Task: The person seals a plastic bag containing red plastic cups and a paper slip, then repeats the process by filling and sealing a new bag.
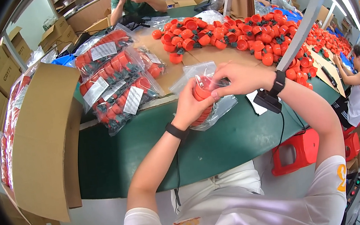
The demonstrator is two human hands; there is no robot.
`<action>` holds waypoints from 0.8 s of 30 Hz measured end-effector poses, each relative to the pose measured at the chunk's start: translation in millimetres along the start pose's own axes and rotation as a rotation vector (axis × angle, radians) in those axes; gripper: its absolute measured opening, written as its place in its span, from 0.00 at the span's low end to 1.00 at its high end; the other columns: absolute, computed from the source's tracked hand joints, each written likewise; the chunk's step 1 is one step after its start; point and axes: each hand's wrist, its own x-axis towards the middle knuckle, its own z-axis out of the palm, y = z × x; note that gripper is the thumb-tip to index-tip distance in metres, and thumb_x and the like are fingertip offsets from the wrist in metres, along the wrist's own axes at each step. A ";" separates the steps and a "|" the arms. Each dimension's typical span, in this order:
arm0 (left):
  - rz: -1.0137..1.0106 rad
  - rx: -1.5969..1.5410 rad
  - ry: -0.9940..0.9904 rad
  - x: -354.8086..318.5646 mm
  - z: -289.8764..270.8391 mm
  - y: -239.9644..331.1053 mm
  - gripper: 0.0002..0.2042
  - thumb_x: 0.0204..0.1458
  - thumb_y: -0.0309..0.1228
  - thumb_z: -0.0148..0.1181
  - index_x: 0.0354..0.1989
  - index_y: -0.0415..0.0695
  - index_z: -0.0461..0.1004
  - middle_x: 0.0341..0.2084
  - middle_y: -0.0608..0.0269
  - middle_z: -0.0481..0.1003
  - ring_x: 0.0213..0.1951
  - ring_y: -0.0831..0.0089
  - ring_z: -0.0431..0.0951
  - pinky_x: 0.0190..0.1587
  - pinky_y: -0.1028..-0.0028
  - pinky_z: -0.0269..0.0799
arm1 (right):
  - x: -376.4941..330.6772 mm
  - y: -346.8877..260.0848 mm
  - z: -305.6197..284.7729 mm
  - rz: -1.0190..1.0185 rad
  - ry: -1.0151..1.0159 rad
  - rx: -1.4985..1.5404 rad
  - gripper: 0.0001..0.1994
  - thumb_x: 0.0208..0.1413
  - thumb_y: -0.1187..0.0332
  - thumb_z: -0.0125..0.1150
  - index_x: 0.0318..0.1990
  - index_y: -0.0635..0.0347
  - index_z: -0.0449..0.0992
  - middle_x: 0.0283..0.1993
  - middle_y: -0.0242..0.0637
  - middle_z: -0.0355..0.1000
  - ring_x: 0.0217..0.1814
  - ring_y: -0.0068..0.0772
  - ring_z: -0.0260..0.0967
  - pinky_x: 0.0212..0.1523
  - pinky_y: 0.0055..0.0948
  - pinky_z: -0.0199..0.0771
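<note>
My left hand (189, 107) grips a stack of red-orange plastic caps (202, 90) from below, inside a clear plastic bag (193, 73). My right hand (239, 78) pinches the bag's open top over the stack. Both hands are raised just above the green table (149, 156). Each wrist wears a black band, and a small black device hangs from the right one.
Several filled bags of red caps (117, 86) lie left of my hands, beside an open cardboard box (43, 141). A heap of loose red caps (233, 33) covers the far table. Other people sit across and to the right. A red stool (293, 153) stands under the table.
</note>
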 end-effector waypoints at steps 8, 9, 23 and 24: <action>0.100 -0.003 0.008 -1.2 4.0 1.3 0.38 0.45 0.39 0.80 0.62 0.37 0.66 0.52 0.55 0.76 0.52 0.69 0.77 0.57 0.68 0.73 | 19.8 2.8 14.6 0.065 -0.080 0.375 0.13 0.69 0.61 0.52 0.44 0.60 0.79 0.37 0.41 0.78 0.39 0.37 0.73 0.43 0.36 0.73; 0.081 -0.017 0.005 -1.6 3.5 3.8 0.40 0.44 0.39 0.80 0.63 0.37 0.65 0.53 0.54 0.76 0.54 0.69 0.77 0.58 0.68 0.72 | 21.9 0.1 14.3 0.041 -0.086 0.335 0.14 0.69 0.61 0.52 0.43 0.60 0.78 0.36 0.43 0.77 0.37 0.40 0.74 0.41 0.37 0.73; -0.083 -0.310 0.017 1.5 -1.5 3.2 0.36 0.50 0.36 0.76 0.64 0.36 0.63 0.52 0.57 0.76 0.52 0.72 0.77 0.58 0.70 0.72 | 35.0 -0.1 10.8 -0.053 0.366 -0.134 0.13 0.66 0.56 0.56 0.38 0.56 0.78 0.29 0.47 0.76 0.31 0.53 0.75 0.33 0.47 0.72; -0.086 -0.245 0.025 1.2 -2.8 0.8 0.36 0.51 0.36 0.75 0.65 0.35 0.63 0.52 0.57 0.76 0.52 0.72 0.77 0.58 0.70 0.72 | 37.8 1.8 16.6 -0.079 0.386 -0.141 0.14 0.67 0.57 0.56 0.38 0.57 0.78 0.29 0.47 0.76 0.30 0.53 0.74 0.32 0.47 0.72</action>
